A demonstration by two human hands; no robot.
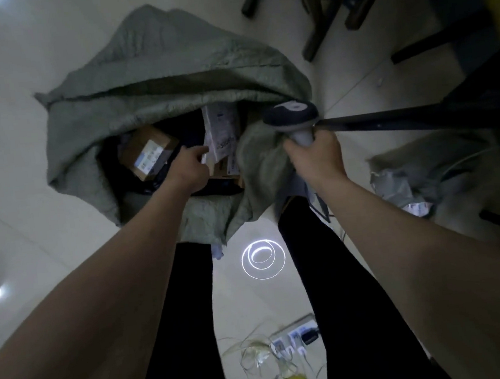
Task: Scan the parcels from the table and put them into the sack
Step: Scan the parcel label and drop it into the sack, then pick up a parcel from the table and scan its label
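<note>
Your left hand [190,167] lowers a white parcel [222,134] into the sack [153,85], fingers pinching it, beside a brown box [147,153] already inside; your right hand [315,155] grips the scanner [292,118]; remaining parcels out of view.

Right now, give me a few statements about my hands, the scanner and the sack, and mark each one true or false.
1. The right hand holds the scanner by its handle. True.
2. The sack is tied closed. False: its mouth is open, with parcels showing inside.
3. The left hand reaches into the sack's mouth, at a white parcel. True.
4. The brown box lies on the floor outside the sack. False: it sits inside the sack.
</note>
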